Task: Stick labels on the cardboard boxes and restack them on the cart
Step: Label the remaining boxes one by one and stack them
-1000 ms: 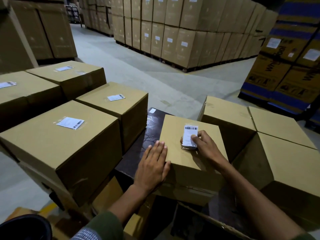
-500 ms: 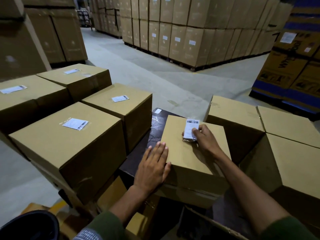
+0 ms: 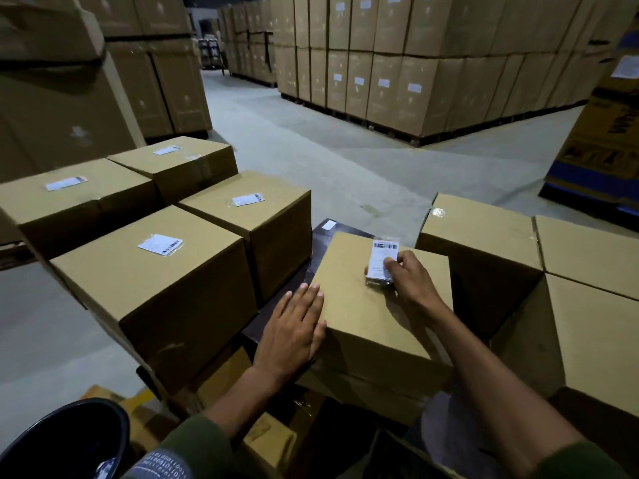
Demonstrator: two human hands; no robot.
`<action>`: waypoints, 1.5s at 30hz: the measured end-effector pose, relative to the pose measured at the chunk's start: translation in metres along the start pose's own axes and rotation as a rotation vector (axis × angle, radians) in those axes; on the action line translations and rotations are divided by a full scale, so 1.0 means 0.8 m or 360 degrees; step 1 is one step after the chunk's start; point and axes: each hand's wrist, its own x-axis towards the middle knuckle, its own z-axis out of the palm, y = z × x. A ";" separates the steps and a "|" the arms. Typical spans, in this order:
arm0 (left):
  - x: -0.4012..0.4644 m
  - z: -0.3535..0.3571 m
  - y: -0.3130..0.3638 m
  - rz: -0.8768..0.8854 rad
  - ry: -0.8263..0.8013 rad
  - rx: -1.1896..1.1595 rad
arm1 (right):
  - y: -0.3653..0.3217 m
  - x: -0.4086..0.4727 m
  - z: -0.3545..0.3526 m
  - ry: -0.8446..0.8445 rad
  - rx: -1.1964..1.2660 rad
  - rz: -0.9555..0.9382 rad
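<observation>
A plain cardboard box (image 3: 373,316) sits in front of me on a dark surface (image 3: 328,233). My left hand (image 3: 294,330) lies flat against the box's left edge, fingers straight. My right hand (image 3: 411,281) rests on the box top and pinches a small stack of white barcode labels (image 3: 382,262). To the left stand several labelled boxes; the nearest (image 3: 152,271) carries a white label (image 3: 160,243). Unlabelled boxes (image 3: 484,233) stand to the right.
Tall pallets of stacked cartons (image 3: 397,63) line the back and the left wall (image 3: 69,81). A yellow and blue carton stack (image 3: 605,140) rises at the right. Grey concrete floor (image 3: 311,150) runs between them. A dark round object (image 3: 65,444) sits at the lower left.
The view has tilted up a little. My right hand's fingers have shifted on the label stack, which stays on the box top. My left hand keeps its place on the box edge.
</observation>
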 end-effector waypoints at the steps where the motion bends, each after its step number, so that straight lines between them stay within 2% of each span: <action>1: 0.000 -0.001 0.001 -0.0008 -0.0015 0.0011 | 0.001 0.000 0.004 -0.0038 0.0117 0.0035; 5: -0.001 -0.007 0.004 -0.0049 -0.0094 0.0050 | -0.005 -0.027 0.011 -0.0170 0.0885 0.0262; 7: -0.001 -0.012 0.005 -0.0088 -0.0137 0.0083 | -0.005 -0.040 0.007 -0.0190 0.1105 0.0321; 11: -0.005 -0.027 0.002 -0.0069 -0.0195 0.0238 | -0.011 -0.053 0.002 -0.0201 0.1275 0.0310; 15: -0.027 -0.055 -0.015 -0.0116 -0.0128 0.0348 | -0.031 -0.063 0.019 -0.0274 0.1324 0.0289; 22: -0.085 -0.140 -0.104 -0.0366 0.0047 0.0459 | -0.111 -0.085 0.106 -0.0524 0.1300 0.0050; 26: -0.145 -0.185 -0.162 -0.0531 0.0124 0.0558 | -0.165 -0.103 0.181 -0.0633 0.1196 -0.0053; 31: -0.243 -0.229 -0.225 -0.0790 0.0176 0.0649 | -0.229 -0.147 0.286 -0.0893 0.1038 -0.0202; 37: -0.355 -0.255 -0.279 -0.1098 0.0116 0.0706 | -0.275 -0.209 0.397 -0.0992 0.0316 -0.0716; 45: -0.455 -0.265 -0.315 -0.1180 -0.0024 0.0806 | -0.244 -0.264 0.528 -0.0928 -0.0437 -0.1237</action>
